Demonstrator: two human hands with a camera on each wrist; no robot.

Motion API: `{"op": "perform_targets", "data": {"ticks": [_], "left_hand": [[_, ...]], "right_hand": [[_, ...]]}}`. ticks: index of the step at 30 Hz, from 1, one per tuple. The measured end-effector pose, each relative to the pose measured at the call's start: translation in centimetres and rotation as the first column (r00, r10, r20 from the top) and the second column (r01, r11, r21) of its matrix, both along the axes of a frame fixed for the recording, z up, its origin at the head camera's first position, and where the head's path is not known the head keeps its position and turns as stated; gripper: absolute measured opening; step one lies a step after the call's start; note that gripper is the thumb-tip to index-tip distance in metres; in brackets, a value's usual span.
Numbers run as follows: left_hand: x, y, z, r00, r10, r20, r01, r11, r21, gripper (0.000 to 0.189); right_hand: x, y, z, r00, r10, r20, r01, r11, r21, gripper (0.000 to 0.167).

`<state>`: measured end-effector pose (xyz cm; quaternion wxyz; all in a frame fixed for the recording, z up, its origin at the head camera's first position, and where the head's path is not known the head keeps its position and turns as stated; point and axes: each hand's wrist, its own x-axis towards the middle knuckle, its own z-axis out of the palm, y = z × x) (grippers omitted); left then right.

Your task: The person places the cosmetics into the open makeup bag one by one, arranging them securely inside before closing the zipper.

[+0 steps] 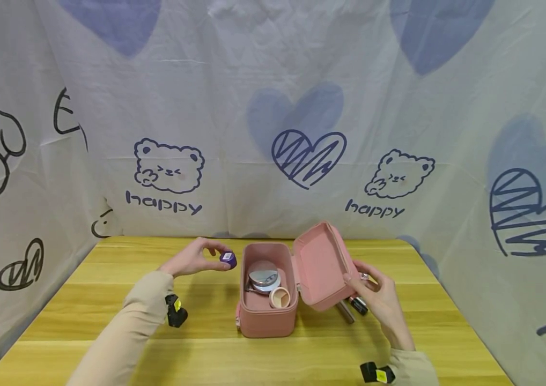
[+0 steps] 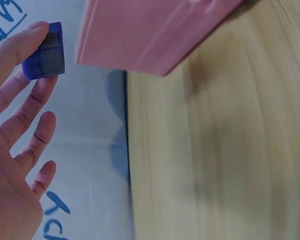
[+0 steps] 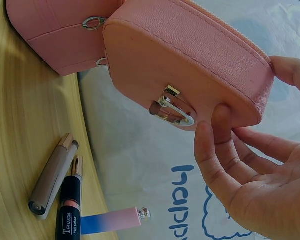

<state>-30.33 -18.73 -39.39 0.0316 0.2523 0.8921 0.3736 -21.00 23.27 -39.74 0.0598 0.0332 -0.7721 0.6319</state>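
A pink zip case stands on the wooden table, its lid swung out to the right. My right hand grips the lid's far end, thumb on the rim and fingers against the outside, near the metal-ringed handle. To the left of the case, my left hand pinches a small blue-purple round container with a label, held above the table. Inside the case lie a shiny silver compact over another round piece, and a round pot with a three-part top.
On the table under and beside the lid lie a brownish cosmetic tube, a black-capped lip gloss tube and a pink-and-blue tube. A white printed cloth hangs along the table's back edge.
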Motion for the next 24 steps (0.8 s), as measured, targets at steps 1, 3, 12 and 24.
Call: {"op": "perform_targets", "data": {"ticks": [1, 3, 12, 24], "left_hand": [[0.0, 0.3, 0.2, 1.000, 0.002, 0.003, -0.002, 1.000, 0.000, 0.039], [-0.1, 0.9, 0.6, 1.000, -0.004, -0.002, 0.004, 1.000, 0.001, 0.038], [-0.3, 3.5, 1.9, 0.996, -0.013, -0.088, 0.006, 0.997, -0.077, 0.043], [-0.1, 7.3, 1.9, 0.987, -0.032, -0.157, -0.004, 0.974, -0.226, 0.037]], "right_hand": [[0.0, 0.0, 0.0, 1.000, 0.000, 0.000, 0.000, 1.000, 0.001, 0.050], [0.0, 0.0, 0.0, 1.000, 0.001, -0.005, -0.001, 1.000, 0.002, 0.050], [0.0, 0.1, -0.2, 1.000, 0.003, -0.022, -0.003, 1.000, 0.010, 0.050], [0.0, 0.0, -0.1, 1.000, 0.012, -0.029, -0.012, 1.000, 0.005, 0.050]]}}
